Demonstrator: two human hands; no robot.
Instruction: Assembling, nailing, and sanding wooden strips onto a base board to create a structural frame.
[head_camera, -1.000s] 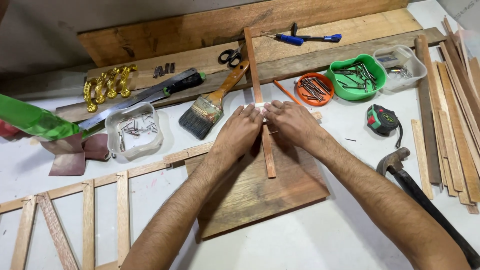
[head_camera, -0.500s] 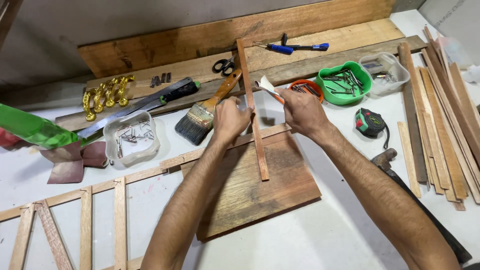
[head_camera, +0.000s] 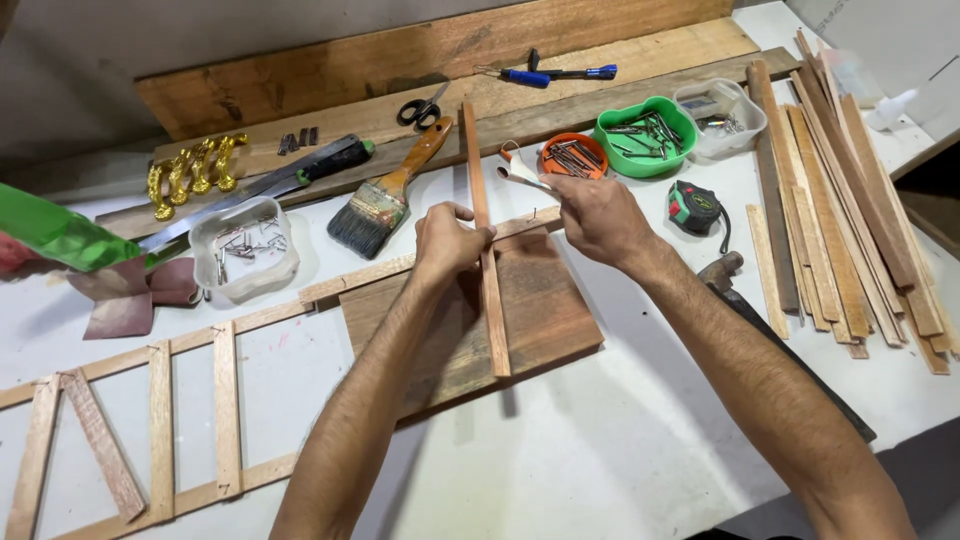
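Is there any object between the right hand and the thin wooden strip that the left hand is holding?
Nothing visible. The left hand pinches the thin wooden strip, and the right hand, holding a pale curled piece, is close beside it with only the crossing slat beneath.

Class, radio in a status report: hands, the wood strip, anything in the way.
Left hand pinning upright wood strip. Right hand holding white tape piece. Paintbrush close by, not blocking.

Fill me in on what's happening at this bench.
A person is working with thin wood strips on a white bench. The left hand pins an upright strip where it crosses a longer strip, over a wooden board. The right hand holds a small white piece just above.
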